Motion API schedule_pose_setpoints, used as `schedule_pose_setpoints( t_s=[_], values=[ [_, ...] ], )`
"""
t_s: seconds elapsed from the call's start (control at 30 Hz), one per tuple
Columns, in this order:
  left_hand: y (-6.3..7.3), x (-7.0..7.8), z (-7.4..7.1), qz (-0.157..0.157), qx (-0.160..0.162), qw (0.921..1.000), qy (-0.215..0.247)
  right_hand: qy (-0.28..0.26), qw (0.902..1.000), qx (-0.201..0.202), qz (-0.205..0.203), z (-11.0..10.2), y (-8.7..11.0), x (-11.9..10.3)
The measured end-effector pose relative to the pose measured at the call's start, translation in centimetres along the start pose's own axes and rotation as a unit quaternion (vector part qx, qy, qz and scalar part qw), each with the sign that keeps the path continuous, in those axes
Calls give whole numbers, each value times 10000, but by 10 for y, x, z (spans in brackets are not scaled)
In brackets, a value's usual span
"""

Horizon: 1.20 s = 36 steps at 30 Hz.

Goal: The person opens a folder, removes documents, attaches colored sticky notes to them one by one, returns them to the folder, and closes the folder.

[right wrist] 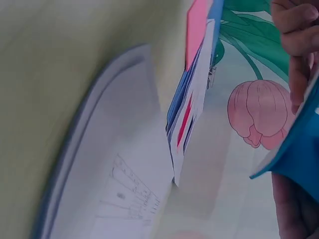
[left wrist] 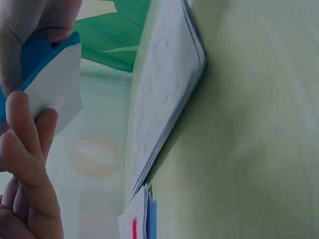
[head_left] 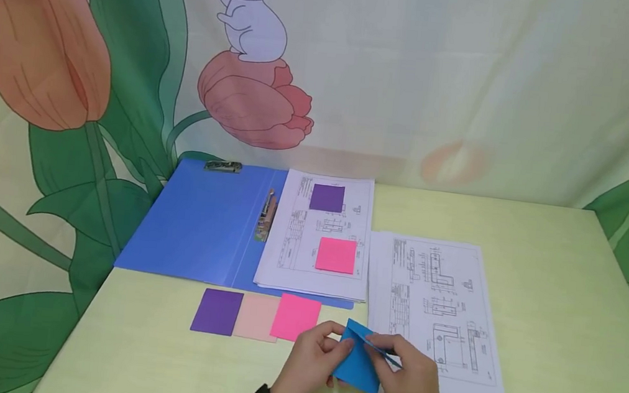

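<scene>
A blue sticky note pad (head_left: 358,370) is held between both hands just above the near part of the table. My left hand (head_left: 305,361) grips its left side, thumb on the blue face. With thumb and fingers, my right hand (head_left: 413,377) pinches the top sheet, which is lifted away from the pad along its upper right part. The left wrist view shows the pad's pale underside (left wrist: 60,87). In the right wrist view the blue sheet (right wrist: 296,154) is partly cut off at the edge.
Purple (head_left: 217,311), pale pink (head_left: 256,317) and bright pink (head_left: 296,317) pads lie left of the hands. Behind is an open blue folder (head_left: 194,223) with drawings (head_left: 285,275) bearing purple (head_left: 327,198) and pink (head_left: 336,255) notes. More drawings (head_left: 471,335) lie at right.
</scene>
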<state>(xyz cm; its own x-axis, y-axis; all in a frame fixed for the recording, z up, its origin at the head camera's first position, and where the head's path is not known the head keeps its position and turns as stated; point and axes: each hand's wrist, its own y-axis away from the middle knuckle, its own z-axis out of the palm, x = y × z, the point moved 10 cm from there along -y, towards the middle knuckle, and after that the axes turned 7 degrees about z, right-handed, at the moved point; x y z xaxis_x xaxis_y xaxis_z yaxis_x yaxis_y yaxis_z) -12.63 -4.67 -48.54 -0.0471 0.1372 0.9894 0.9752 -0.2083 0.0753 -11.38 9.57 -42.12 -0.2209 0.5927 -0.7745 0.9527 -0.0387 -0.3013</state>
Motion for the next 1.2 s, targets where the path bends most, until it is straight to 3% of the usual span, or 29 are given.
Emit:
schedule_pose_setpoints(
  t_s=[0.07, 0.13, 0.2, 0.33, 0.37, 0.47, 0.57, 0.6, 0.67, 0.7, 0.73, 0.83, 0.9, 0.93, 0.97, 1.0, 1.03, 1.07, 1.1, 1.13, 1.17, 1.2],
  values=[
    [-1, -4, 1, -89, 117, 9994, 302, -472, 9973, -19, 570, -2, -2, 11],
    [-3, -10, -1, -265, 250, 9980, 524, -952, 9871, -16, 1284, -5, -4, 25],
    [-5, -16, -6, -416, 406, 9960, 683, -1422, 9681, 36, 2064, -8, -4, 42],
    [-11, -23, -16, -516, 634, 9938, 758, -2208, 9165, 226, 3329, -14, -1, 72],
    [-12, -21, -19, -510, 635, 9941, 711, -2331, 9082, 358, 3459, -12, 1, 91],
    [-19, -25, -26, -511, 581, 9959, 474, -2626, 8908, 626, 3656, -15, 3, 117],
    [-27, -30, -30, -652, 350, 9970, -234, -2643, 8899, 849, 3619, -22, 4, 127],
    [-30, -34, -30, -694, 234, 9953, -640, -2606, 8884, 817, 3690, -28, 3, 115],
    [-32, -34, -28, -765, -41, 9845, -1578, -2489, 8898, 815, 3738, -33, 4, 110],
    [-33, -32, -27, -766, -170, 9755, -2055, -2433, 8912, 810, 3742, -36, 4, 103],
    [-33, -29, -27, -735, -261, 9638, -2548, -2368, 8930, 783, 3745, -37, 5, 100],
    [-32, -11, -29, -395, -221, 9151, -4007, -2535, 9011, 992, 3376, -43, 5, 92],
    [-31, 5, -29, -119, -15, 8869, -4618, -2424, 9288, 1097, 2581, -48, 0, 79],
    [-29, 13, -27, 42, 49, 8819, -4714, -2229, 9467, 1082, 2056, -51, -2, 69],
    [-28, 21, -23, 182, 42, 8886, -4583, -1934, 9655, 1047, 1391, -52, -4, 55],
    [-28, 26, -16, 280, -69, 9102, -4132, -1559, 9802, 1026, 656, -54, -4, 40],
    [-27, 29, -7, 335, -234, 9380, -3442, -1100, 9889, 993, -51, -53, -4, 24],
    [-26, 33, 2, 331, -410, 9640, -2607, -649, 9899, 1024, -740, -52, -1, 10],
    [-26, 35, 11, 290, -568, 9830, -1724, -329, 9860, 1012, -1283, -50, 2, -1],
    [-26, 36, 19, 199, -681, 9932, -927, -40, 9820, 952, -1630, -47, 4, -8],
    [-28, 36, 25, 116, -732, 9968, -296, 139, 9786, 820, -1880, -43, 4, -12],
    [-30, 37, 28, 82, -738, 9972, 84, 194, 9802, 586, -1882, -38, 2, -11]
  ],
)
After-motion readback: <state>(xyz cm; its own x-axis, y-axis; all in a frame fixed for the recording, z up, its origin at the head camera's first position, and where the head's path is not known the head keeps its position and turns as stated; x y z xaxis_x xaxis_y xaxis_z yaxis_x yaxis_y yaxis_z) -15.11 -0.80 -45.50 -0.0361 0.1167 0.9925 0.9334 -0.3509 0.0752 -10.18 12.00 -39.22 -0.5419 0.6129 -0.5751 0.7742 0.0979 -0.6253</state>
